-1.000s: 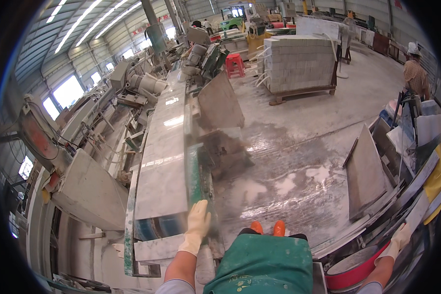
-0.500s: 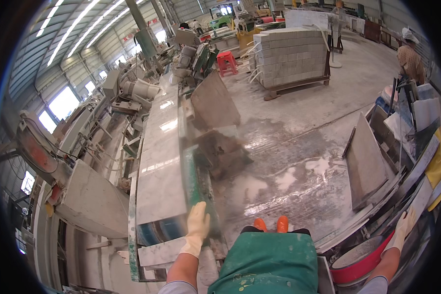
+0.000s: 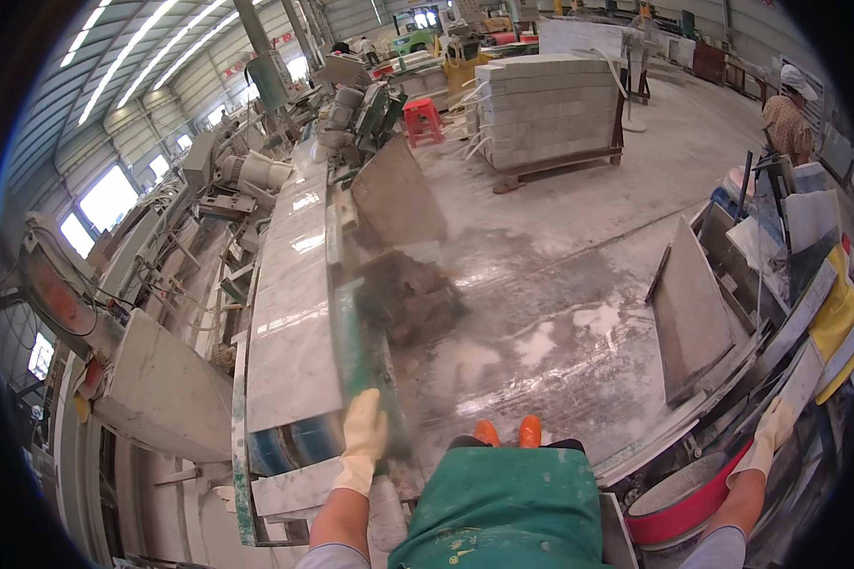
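My left hand (image 3: 362,432), in a pale rubber glove, lies with fingers stretched forward at the green side rail (image 3: 353,332) of a long roller bed. Beside it on the bed are pale, glossy stone slabs (image 3: 294,365), with a blue roller (image 3: 311,438) showing under their near end. My right hand (image 3: 774,434), gloved alike, reaches out to the right. Its fingers close around the lower end of a pale, narrow strip (image 3: 803,376) that leans among other pieces; the fingertips are partly hidden. Below that wrist is a round tub with a red rim (image 3: 678,520).
Leaning slabs and offcuts crowd the right side, with a yellow sheet (image 3: 837,327) among them. A stack of pale blocks (image 3: 546,114) stands ahead on a pallet, near a red stool (image 3: 422,121). The floor (image 3: 560,341) is wet. Another person (image 3: 789,119) stands at far right.
The whole view has shifted slightly left. Both hands stay at about the same places, the left by the green rail and the right at the pale strip.
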Demonstrator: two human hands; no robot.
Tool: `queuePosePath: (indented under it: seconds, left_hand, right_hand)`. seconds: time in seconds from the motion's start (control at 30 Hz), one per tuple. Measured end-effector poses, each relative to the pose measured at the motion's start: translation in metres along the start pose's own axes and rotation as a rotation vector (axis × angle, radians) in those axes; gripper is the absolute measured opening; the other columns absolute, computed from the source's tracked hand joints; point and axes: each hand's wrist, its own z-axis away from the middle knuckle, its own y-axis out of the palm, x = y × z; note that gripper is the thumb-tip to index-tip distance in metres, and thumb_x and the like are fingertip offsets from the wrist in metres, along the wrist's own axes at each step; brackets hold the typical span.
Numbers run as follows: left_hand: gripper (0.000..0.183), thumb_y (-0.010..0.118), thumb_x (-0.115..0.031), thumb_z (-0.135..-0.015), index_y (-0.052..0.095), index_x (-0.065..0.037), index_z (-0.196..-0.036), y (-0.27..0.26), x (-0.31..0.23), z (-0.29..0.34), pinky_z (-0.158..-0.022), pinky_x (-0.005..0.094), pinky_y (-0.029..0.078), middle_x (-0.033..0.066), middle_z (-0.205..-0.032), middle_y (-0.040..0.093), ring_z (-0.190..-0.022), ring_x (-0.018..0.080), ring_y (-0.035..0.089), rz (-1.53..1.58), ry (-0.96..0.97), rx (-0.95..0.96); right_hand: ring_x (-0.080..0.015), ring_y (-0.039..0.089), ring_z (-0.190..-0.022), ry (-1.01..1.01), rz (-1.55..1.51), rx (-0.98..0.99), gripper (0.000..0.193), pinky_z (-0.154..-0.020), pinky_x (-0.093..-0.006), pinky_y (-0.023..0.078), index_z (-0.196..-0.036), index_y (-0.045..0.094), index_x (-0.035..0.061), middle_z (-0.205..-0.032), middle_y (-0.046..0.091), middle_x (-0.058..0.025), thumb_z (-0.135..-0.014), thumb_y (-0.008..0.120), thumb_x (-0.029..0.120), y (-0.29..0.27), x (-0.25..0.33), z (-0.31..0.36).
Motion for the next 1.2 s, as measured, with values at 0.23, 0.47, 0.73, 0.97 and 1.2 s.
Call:
queuePosePath:
  seconds: [0.23,0.47,0.73,0.97,1.2]
  left_hand:
    - [0.045,0.066,-0.003,-0.08,0.062,-0.001,-0.124,0.003,0.004,-0.001,-0.103,0.045,0.047,0.0205,-0.126,0.064,-0.118,0.04,0.058,-0.076,0.079,-0.056]
    - [0.042,0.064,0.0,-0.086,0.058,0.001,-0.128,0.0,0.002,0.001,-0.107,0.0445,0.044,0.0235,-0.129,0.061,-0.121,0.0443,0.056,-0.008,0.026,-0.005]
    - [0.046,0.067,-0.002,-0.079,0.061,-0.002,-0.124,0.0,-0.001,-0.001,-0.1,0.0448,0.049,0.0193,-0.124,0.064,-0.115,0.0397,0.059,-0.035,0.038,-0.065]
    - [0.044,0.066,0.0,-0.077,0.061,-0.002,-0.121,0.0,-0.001,-0.003,-0.096,0.0451,0.05,0.0193,-0.12,0.064,-0.111,0.0404,0.059,-0.026,0.087,-0.106]
    - [0.044,0.067,0.0,-0.077,0.061,-0.002,-0.121,0.001,0.0,-0.002,-0.095,0.0455,0.05,0.0198,-0.12,0.063,-0.11,0.041,0.059,-0.018,0.094,-0.118]
  right_hand:
    - [-0.0418,0.062,-0.103,0.058,0.018,0.004,0.045,-0.087,-0.0523,0.051,-0.11,0.065,0.0045,-0.112,0.066,-0.0188,-0.106,0.037,0.039,-0.008,0.007,0.0]
    - [-0.0358,0.053,-0.126,0.062,0.117,-0.049,0.053,-0.106,-0.0471,0.041,-0.14,0.054,0.0097,-0.137,0.057,-0.0165,-0.105,0.038,0.046,0.009,-0.003,0.006]
    - [-0.0325,0.043,-0.14,0.122,0.137,0.132,0.058,-0.113,-0.0479,0.035,-0.148,0.048,0.0129,-0.152,0.047,-0.0137,-0.105,0.038,0.05,0.012,-0.006,0.009]
    - [-0.033,0.041,-0.142,0.132,0.131,0.169,0.058,-0.115,-0.0485,0.033,-0.149,0.047,0.0162,-0.152,0.047,-0.014,-0.104,0.037,0.051,0.005,-0.001,0.017]
    - [-0.0357,0.039,-0.142,0.125,0.126,0.174,0.06,-0.115,-0.05,0.031,-0.152,0.043,0.017,-0.153,0.046,-0.0155,-0.104,0.036,0.052,-0.005,0.005,0.027]
